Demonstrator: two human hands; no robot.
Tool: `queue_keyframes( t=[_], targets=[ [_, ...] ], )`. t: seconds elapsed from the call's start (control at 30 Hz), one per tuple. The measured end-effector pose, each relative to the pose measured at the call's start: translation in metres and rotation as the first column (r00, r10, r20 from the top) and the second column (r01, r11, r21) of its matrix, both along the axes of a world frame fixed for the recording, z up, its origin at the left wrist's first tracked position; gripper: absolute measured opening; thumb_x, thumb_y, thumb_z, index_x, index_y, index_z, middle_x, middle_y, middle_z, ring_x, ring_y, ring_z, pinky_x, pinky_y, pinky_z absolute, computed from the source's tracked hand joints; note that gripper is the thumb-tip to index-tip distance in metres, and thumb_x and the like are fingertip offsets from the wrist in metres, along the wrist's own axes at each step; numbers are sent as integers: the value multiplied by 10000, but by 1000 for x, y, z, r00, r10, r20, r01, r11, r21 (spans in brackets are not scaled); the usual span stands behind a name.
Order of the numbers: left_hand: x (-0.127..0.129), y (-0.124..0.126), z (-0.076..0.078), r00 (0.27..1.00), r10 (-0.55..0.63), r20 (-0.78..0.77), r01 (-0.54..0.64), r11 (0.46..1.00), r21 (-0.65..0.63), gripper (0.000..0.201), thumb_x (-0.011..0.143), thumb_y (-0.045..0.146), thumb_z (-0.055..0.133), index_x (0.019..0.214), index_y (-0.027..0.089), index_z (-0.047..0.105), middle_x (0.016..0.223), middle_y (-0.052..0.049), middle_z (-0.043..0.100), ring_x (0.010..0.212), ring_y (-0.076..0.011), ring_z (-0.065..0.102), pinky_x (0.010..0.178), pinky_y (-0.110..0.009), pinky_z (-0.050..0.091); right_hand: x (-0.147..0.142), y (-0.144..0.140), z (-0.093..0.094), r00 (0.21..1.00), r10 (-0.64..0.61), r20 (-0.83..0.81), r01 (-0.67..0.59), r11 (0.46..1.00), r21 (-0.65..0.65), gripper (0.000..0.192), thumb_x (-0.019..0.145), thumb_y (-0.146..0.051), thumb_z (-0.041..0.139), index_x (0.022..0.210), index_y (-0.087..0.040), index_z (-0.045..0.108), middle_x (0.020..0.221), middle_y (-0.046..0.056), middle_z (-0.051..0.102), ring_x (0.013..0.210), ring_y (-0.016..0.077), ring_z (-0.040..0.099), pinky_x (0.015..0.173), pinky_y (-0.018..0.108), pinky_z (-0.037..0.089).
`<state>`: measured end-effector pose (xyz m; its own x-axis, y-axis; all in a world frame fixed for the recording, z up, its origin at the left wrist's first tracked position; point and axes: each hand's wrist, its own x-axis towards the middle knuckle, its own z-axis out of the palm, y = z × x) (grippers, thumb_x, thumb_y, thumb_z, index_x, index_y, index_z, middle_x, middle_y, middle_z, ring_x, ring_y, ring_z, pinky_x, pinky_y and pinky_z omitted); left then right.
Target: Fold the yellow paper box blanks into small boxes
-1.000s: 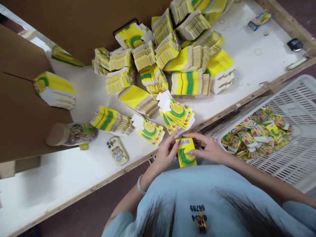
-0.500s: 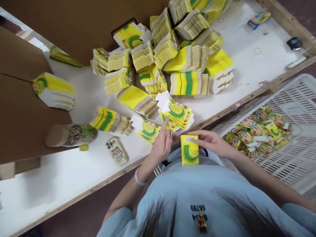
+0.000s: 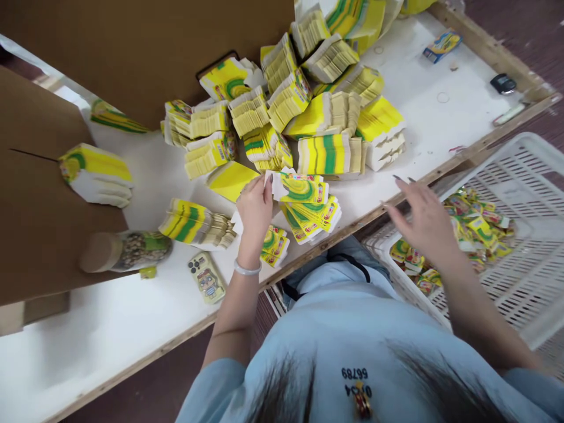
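My left hand (image 3: 254,212) reaches onto the white table (image 3: 132,311) and pinches the white flap edge of a flat yellow-green carton (image 3: 300,189), the top one of a loose fan of flat cartons (image 3: 315,214). Under my left wrist lies another small pile of flat cartons (image 3: 275,245). My right hand (image 3: 420,218) hovers with fingers spread over the near rim of a white plastic basket (image 3: 524,282), holding nothing. Inside the basket lie several folded yellow-green small boxes (image 3: 473,226).
Many stacks of flat yellow cartons (image 3: 308,111) fill the middle of the table. A phone (image 3: 206,277), a jar lying on its side (image 3: 126,251), brown cardboard sheets (image 3: 48,194) at the left, a blue box (image 3: 442,46) and a small black object (image 3: 503,83) at the far right.
The folded box that both hands held is gone from them. My left hand moved forward to the carton fan and took the top one; my right hand swung right, over the basket.
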<state>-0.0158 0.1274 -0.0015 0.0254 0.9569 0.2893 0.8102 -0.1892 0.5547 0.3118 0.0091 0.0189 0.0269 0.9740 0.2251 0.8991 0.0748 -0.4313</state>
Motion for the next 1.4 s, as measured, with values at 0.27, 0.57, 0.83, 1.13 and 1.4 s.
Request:
queue_keyframes(
  t=[0.27,0.57,0.83,1.13,1.4],
  targets=[
    [14,-77,47,897,-101,429,60,992,107,427,997,430,584,661,172,644,497,46,502,432,-76,409,463,-222,326,-134,48,-13,797,428,-426,-298,892,339,471,961,-539,604,1347,-269,596,1198,113,707,1195,324,648,1135,602,447],
    [44,-111,1,641,-393,660,467,881,72,944,847,660,685,1614,332,242,1697,-122,238,1565,-382,281,1237,-521,381,-138,19,0,577,298,-761,-170,955,244,273,1053,-416,447,1226,-271,601,1236,88,714,1267,258,640,1166,471,452],
    [59,-126,-5,602,-317,733,549,831,-92,932,922,665,558,1648,303,102,1692,-155,218,1573,-397,255,1281,-596,270,-144,8,-6,573,109,-812,-38,994,106,395,1045,-539,379,1284,-290,572,1160,90,707,1159,255,686,1155,483,465],
    [44,-115,20,474,-316,822,721,675,-157,1064,841,235,744,1645,330,53,1493,-154,532,1339,-292,591,1155,-508,470,-130,9,-10,542,161,-825,-186,980,69,386,1034,-559,433,1258,-302,613,1263,73,704,1268,278,634,1115,472,481],
    [36,-114,13,483,-284,828,707,684,-178,875,870,331,755,1614,356,295,1517,-95,562,1320,-281,623,1158,-489,486,-122,5,-3,587,49,-808,-172,983,-65,457,1039,-591,391,1260,-263,620,1126,72,747,1055,238,708,909,368,582]
  ],
)
